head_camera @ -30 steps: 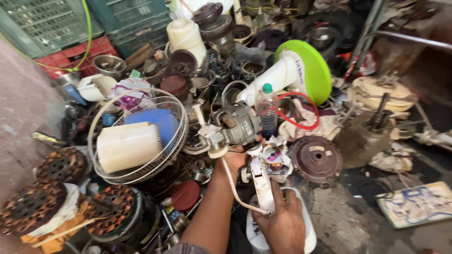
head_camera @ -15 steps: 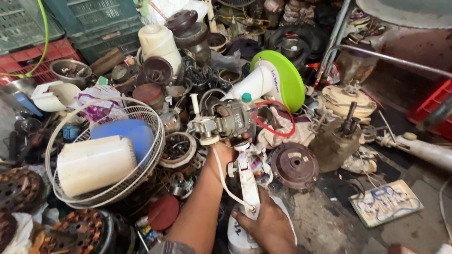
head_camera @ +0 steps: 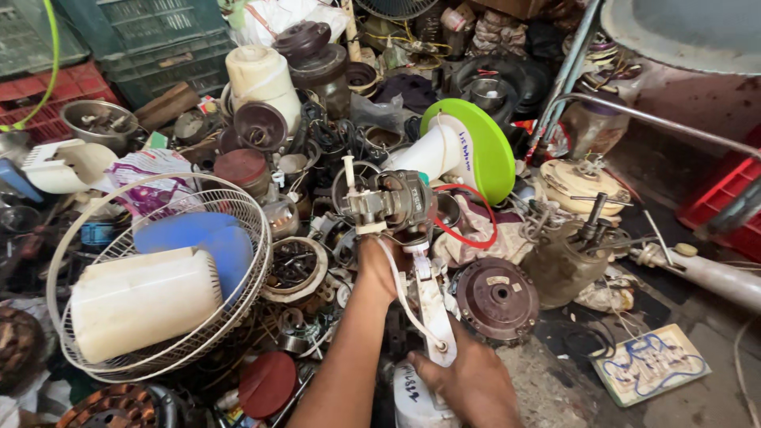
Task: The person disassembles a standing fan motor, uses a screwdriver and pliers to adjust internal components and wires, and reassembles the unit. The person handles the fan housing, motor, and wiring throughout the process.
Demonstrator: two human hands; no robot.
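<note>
Head view: a small grey fan motor (head_camera: 396, 202) with a white shaft pointing left sits on top of a dirty white neck bracket (head_camera: 432, 305), raised above a heap of motor parts. A white cable (head_camera: 400, 289) loops from under the motor down to the lower end of the bracket. The left hand (head_camera: 379, 265) reaches up from below and closes around the joint just under the motor, fingers wrapped and mostly hidden behind it. The right hand (head_camera: 468, 380) lies over the lower end of the bracket, fingers curled down onto a white base (head_camera: 412, 400). A wire fan guard (head_camera: 158, 277) lies to the left, a green-rimmed white cone (head_camera: 468, 147) just behind
</note>
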